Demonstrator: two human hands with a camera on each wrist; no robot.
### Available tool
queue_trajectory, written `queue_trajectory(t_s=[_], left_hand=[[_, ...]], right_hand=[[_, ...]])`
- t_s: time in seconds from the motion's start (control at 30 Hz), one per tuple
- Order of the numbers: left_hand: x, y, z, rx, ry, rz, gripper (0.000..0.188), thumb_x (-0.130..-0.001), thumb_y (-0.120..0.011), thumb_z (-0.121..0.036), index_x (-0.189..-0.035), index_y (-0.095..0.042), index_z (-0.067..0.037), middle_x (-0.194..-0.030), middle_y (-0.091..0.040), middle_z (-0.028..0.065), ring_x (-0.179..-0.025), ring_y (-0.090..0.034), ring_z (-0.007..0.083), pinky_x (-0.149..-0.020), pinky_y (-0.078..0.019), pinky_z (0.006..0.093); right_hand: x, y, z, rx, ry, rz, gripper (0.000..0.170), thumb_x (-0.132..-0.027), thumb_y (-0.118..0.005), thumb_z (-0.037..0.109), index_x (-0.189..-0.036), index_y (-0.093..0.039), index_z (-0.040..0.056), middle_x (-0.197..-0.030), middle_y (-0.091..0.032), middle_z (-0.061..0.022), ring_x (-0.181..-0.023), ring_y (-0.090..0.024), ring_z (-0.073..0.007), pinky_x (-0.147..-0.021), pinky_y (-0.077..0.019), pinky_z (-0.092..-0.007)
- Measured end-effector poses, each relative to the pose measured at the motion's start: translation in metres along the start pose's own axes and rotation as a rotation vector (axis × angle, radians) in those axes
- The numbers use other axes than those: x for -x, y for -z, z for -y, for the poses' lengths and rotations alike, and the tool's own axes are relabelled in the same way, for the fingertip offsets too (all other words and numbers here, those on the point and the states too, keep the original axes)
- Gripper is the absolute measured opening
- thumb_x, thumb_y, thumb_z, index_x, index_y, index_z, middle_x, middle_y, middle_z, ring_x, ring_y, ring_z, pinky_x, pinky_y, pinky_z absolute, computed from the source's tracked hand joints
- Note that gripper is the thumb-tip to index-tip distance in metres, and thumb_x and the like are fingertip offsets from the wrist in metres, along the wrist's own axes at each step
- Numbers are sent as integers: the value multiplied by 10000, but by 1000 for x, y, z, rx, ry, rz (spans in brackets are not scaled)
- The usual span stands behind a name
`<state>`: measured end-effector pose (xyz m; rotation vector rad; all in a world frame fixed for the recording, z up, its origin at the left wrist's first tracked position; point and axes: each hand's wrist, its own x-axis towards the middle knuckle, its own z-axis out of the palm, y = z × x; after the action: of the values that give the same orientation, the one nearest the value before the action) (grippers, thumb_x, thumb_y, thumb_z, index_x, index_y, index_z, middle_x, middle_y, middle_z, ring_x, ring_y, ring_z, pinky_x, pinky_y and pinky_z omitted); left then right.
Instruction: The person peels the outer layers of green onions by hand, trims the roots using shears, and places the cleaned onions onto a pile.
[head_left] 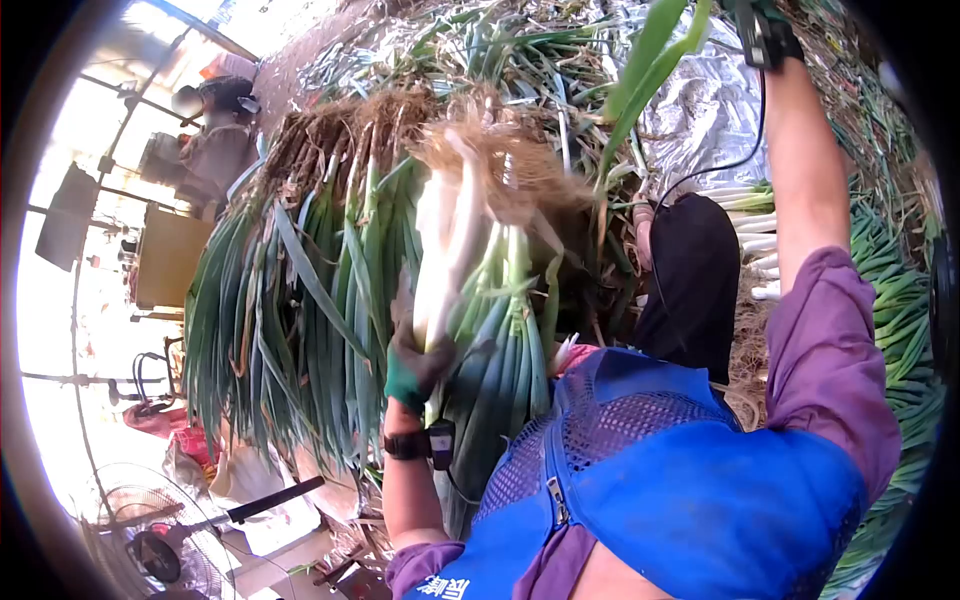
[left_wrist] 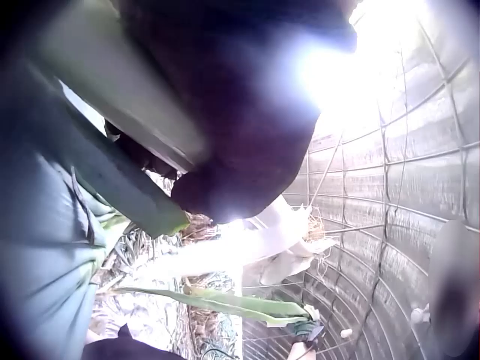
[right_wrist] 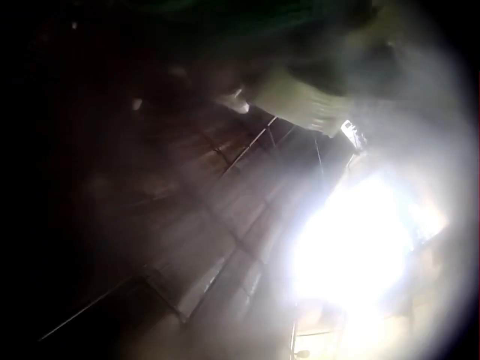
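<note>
My left hand [head_left: 418, 368], in a green and grey glove, grips a leek [head_left: 445, 250] by its white stalk, the hairy roots [head_left: 500, 165] pointing up. In the left wrist view that gloved hand [left_wrist: 232, 105] is dark, with white stalks [left_wrist: 277, 236] beyond it. At the head view's top edge is my raised right hand [head_left: 762, 30], partly cut off. A long green leaf [head_left: 650, 80] hangs beside it; the left wrist view has this leaf [left_wrist: 240, 306] pinched in the right hand [left_wrist: 304, 334]. The right wrist view is dark and blurred.
A thick row of leeks [head_left: 300, 290] lies on the left, roots up. Silver sheeting [head_left: 705, 120] and trimmed white stalks [head_left: 755, 240] are at the right, near more green leaves [head_left: 890, 330]. A fan [head_left: 160, 550] stands lower left; another person [head_left: 215, 140] is upper left.
</note>
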<state>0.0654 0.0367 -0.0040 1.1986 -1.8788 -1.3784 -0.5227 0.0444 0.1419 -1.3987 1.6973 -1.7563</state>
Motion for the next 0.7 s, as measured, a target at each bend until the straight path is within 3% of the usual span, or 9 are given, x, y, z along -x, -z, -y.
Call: queue_trajectory(t_s=[0.17,0.27,0.3,0.4,0.43,0.5,0.57,0.63,0.7], left_hand=[[-30,0,1,96,-46,75,329,-731,-712,-82,-1041,-611,-38,-856,-631,4,-740,-596,97,-668,-514,263],[-30,-11,-26,144,-28,36,312,-748,-725,-90,-1036,-617,-36,-862,-630,-1,-731,-588,88,-663,-509,258],[-28,-12,-26,107,-14,36,306,-755,-725,-90,-1037,-618,-35,-863,-630,-1,-731,-588,86,-664,-510,258],[-27,-12,-30,5,28,25,295,-771,-725,-82,-1041,-619,-32,-874,-641,10,-740,-590,84,-676,-515,263],[-25,-12,-30,-26,25,0,296,-773,-724,-86,-1043,-619,-29,-878,-645,13,-744,-593,87,-679,-518,267],[-19,-12,-26,-81,21,-45,297,-779,-724,-95,-1048,-620,-23,-884,-653,20,-750,-599,94,-685,-522,273],[-14,-23,-19,-273,11,-13,315,-781,-711,-102,-1071,-623,-16,-912,-672,36,-785,-616,109,-712,-527,291],[-14,-33,-23,-358,-1,-26,337,-770,-703,-129,-1081,-632,-20,-914,-694,77,-813,-645,151,-749,-529,322],[-12,-39,-40,-398,80,-48,343,-762,-703,-143,-1076,-636,-24,-911,-701,99,-821,-656,174,-763,-528,338]], right_hand=[[69,-67,19,2,-90,601,459,-937,-664,193,-1345,-525,35,-1114,-648,-117,-948,-642,-214,-810,-578,-335],[116,-154,22,-98,-127,738,481,-932,-679,200,-1353,-518,30,-1132,-645,-117,-958,-638,-207,-814,-580,-322],[131,-183,0,-99,146,615,456,-943,-671,167,-1350,-520,29,-1081,-643,-96,-858,-633,-176,-813,-570,-290],[137,-214,-7,-202,-81,573,259,-929,-662,99,-1173,-606,34,-966,-670,-68,-760,-647,-121,-643,-575,-266],[136,-203,-6,67,80,476,196,-930,-648,89,-1120,-631,44,-928,-680,-65,-767,-657,-120,-638,-577,-268],[94,-166,-11,408,-58,265,160,-927,-616,59,-1079,-662,56,-849,-686,-68,-791,-675,-129,-649,-582,-271],[66,-137,-29,267,-170,-85,168,-921,-601,55,-1079,-658,41,-839,-680,-65,-768,-672,-127,-654,-590,-268],[49,-100,-13,124,-173,-220,244,-935,-620,108,-1167,-624,34,-934,-684,-67,-778,-675,-132,-687,-602,-252],[41,-77,4,321,81,-231,255,-927,-628,174,-1150,-665,56,-901,-710,-108,-816,-695,-284,-726,-546,-391]])
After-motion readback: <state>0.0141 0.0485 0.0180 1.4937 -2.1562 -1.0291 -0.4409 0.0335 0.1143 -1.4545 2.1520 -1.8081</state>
